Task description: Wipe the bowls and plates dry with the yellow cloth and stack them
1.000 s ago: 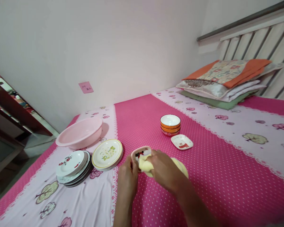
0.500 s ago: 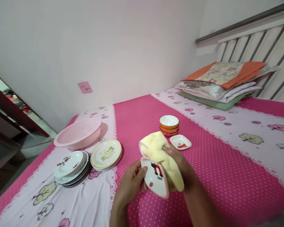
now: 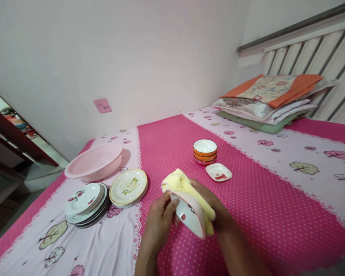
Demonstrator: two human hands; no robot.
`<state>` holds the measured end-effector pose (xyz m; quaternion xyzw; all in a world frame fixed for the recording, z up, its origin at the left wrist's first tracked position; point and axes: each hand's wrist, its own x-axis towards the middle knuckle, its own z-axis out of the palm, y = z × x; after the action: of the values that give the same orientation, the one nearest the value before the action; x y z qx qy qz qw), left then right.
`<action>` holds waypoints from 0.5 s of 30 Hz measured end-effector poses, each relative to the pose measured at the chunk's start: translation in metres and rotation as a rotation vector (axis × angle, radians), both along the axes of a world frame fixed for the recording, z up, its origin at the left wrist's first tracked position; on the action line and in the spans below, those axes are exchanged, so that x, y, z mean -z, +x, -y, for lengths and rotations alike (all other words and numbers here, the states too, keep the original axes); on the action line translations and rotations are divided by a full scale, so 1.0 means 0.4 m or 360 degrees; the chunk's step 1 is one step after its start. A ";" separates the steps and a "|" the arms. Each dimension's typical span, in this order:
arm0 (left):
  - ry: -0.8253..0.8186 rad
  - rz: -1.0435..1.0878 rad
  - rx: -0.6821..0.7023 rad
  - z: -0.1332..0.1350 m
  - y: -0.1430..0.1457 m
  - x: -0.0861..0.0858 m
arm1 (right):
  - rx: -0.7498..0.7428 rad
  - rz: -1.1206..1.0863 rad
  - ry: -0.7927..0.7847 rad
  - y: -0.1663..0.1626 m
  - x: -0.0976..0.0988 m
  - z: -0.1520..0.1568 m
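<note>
The left hand (image 3: 160, 214) was closed on the rim of a small cat-print dish (image 3: 189, 219), thumb on its face, holding it tilted above the near edge of the bed (image 3: 247, 214). The right hand (image 3: 215, 209) gripped a yellow cloth (image 3: 180, 184) pressed against the dish's back. Stacked orange bowls (image 3: 205, 151) and a square saucer (image 3: 219, 172) sat mid-bed. A pink basin (image 3: 93, 161) lay near the left edge.

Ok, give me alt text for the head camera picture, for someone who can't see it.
The left hand holds a small dish tilted while the right hand presses a yellow cloth against it, above a pink polka-dot bedsheet. Two plate stacks and a pink basin lie left, orange bowls and a square dish beyond.
</note>
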<state>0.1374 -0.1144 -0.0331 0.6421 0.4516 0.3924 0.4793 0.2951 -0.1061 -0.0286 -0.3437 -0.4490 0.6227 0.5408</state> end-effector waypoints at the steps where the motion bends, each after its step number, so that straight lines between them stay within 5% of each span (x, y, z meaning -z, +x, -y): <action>1: -0.0024 0.0063 -0.0035 -0.001 0.002 0.000 | -0.0006 -0.0003 -0.0034 -0.007 0.011 -0.005; 9: -0.0035 0.0276 -0.0340 -0.023 -0.002 0.003 | -0.0177 -0.0018 -0.0136 -0.030 0.068 -0.066; 15: -0.0063 0.0206 -0.0543 -0.046 -0.026 0.045 | -0.0151 -0.0067 -0.0133 -0.002 0.097 -0.080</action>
<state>0.1269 -0.0960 -0.0510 0.5200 0.5299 0.4996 0.4464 0.2945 -0.0739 -0.0674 -0.3310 -0.4269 0.6729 0.5053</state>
